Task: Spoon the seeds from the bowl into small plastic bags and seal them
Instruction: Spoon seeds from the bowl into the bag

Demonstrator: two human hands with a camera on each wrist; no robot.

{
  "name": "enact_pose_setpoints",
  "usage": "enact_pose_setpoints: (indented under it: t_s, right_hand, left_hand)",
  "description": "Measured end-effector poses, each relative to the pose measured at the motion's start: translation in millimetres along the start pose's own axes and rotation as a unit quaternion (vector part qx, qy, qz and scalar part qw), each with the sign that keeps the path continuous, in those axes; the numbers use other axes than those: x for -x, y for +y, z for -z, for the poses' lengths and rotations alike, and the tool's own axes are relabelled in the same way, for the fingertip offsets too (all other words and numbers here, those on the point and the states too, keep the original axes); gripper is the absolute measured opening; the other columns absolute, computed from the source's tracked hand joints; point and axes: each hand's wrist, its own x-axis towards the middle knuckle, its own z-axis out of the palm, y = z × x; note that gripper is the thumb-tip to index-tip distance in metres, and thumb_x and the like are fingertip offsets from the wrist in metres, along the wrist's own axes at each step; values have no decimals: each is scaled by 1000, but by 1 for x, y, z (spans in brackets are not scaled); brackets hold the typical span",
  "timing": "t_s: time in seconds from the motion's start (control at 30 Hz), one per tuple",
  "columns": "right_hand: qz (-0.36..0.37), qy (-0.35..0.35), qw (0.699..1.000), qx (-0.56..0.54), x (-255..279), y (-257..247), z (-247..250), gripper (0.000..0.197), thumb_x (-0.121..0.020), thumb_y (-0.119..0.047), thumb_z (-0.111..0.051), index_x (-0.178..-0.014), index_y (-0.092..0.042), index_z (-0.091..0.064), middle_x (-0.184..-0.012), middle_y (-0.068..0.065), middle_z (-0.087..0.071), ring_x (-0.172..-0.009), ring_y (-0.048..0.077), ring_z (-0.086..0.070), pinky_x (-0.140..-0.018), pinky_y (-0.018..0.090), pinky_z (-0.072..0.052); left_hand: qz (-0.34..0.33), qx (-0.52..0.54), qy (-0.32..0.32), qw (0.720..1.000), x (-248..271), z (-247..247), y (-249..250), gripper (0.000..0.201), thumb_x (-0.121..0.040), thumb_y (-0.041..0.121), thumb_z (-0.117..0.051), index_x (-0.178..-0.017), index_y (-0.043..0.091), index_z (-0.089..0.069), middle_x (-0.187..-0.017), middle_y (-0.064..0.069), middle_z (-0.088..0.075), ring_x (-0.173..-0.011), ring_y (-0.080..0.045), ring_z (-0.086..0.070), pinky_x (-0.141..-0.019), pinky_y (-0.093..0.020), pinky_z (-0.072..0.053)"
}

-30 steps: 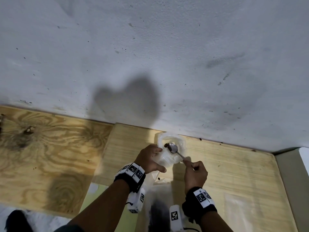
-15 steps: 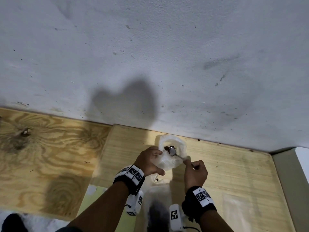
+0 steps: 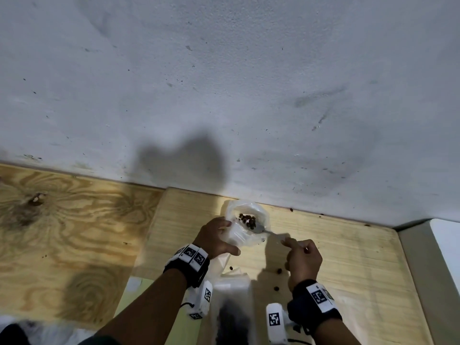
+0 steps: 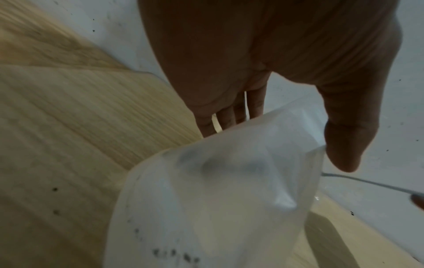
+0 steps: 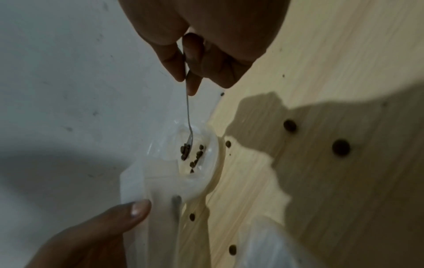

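Observation:
My left hand (image 3: 227,237) holds a small clear plastic bag (image 3: 242,235) open near the wall, thumb (image 4: 344,145) in front and fingers (image 4: 229,117) behind the plastic bag (image 4: 218,199). My right hand (image 3: 292,245) pinches the handle of a thin metal spoon (image 3: 262,229). The spoon (image 5: 189,127) has its tip inside the bag's mouth. Brown seeds (image 3: 247,220) lie on the spoon tip and loose inside the bag (image 5: 160,181). A pale container with a dark mass (image 3: 230,317) sits blurred near my wrists.
The work happens on a light wooden board (image 3: 336,257) against a grey wall (image 3: 249,95). Several loose seeds (image 3: 279,270) lie scattered on the board by my right hand. Darker plywood (image 3: 62,232) lies to the left, and a pale ledge (image 3: 423,270) borders the right.
The spoon has tipped inside the bag's mouth, and the seeds that sat heaped on it now spread into the bag. My right hand has drawn slightly back to the right.

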Motion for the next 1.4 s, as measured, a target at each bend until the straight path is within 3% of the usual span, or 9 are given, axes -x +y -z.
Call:
enact_pose_setpoints:
  t_s: [0.2,0.33,0.4,0.5,0.57,0.73,0.93,1.2,1.4]
  right_hand:
    - [57,-61,996,-36,10,-16,23,33,-80,3,-70,-68,-8,-42,-57,7,-33,-50,17,-24,-45,25,-24]
    - [158,-131,978,42,17,-20,23,38,-79,1,-75,-66,-5,-40,-65,30,-45,-54,19,-41,-54,28,-35]
    - [204,-159,961,98,22,-23,20,36,-81,-2,-76,-66,-7,-44,-69,29,-55,-57,23,-51,-58,32,-41]
    - [243,-140,953,112,20,-29,19,34,-82,-1,-75,-65,-10,-47,-67,22,-56,-65,37,-57,-60,33,-43]
    - [247,-99,960,87,14,-31,17,33,-81,1,-73,-64,-9,-46,-64,18,-53,-66,32,-58,-64,33,-44]
    - [240,-82,955,151,10,-16,-3,37,-83,0,-69,-63,-15,-41,-58,-2,-44,-45,5,-37,-49,21,-35]
    - [230,-52,951,202,8,1,-14,36,-80,-4,-68,-64,-18,-39,-47,-2,-40,-37,15,-32,-44,23,-32]
    - [170,-17,970,173,9,1,-27,31,-80,-4,-70,-66,-10,-44,-61,1,-50,-52,16,-42,-50,13,-34]
    - [-9,-11,994,108,3,17,-33,32,-65,-21,-79,-63,-17,-48,-62,4,-49,-57,21,-43,-58,33,-40]
  left_hand:
    - [12,-9,2,1000,5,-6,2,96,-41,33,-95,-129,22,-56,-140,7,-48,-122,-13,-52,-103,-31,-45]
    - [14,-4,1,1000,9,-9,5,103,-35,39,-92,-129,22,-55,-140,6,-50,-124,-14,-52,-105,-35,-45]
    - [14,0,-1,1000,10,-10,6,108,-29,46,-89,-129,23,-56,-140,6,-50,-124,-14,-52,-105,-35,-46]
    - [14,11,0,1000,9,-10,5,107,-24,48,-86,-124,25,-59,-137,6,-53,-122,-13,-54,-103,-36,-48]
    - [16,22,-1,1000,8,-9,5,103,-24,44,-87,-121,25,-60,-133,6,-55,-118,-12,-56,-100,-35,-50]
    - [-1,32,-22,999,6,-8,4,87,-38,18,-95,-118,21,-60,-133,9,-50,-119,-12,-53,-101,-29,-46]
    - [18,88,-14,996,4,-2,0,91,-22,30,-89,-108,26,-60,-128,8,-55,-117,-13,-57,-94,-28,-51]
    - [35,103,-36,993,-2,2,3,82,-45,3,-94,-115,22,-58,-124,6,-58,-114,-12,-58,-79,-14,-49]
    - [38,97,-50,993,-5,2,0,85,-41,9,-95,-117,23,-59,-123,5,-61,-113,-12,-60,-94,-30,-53]
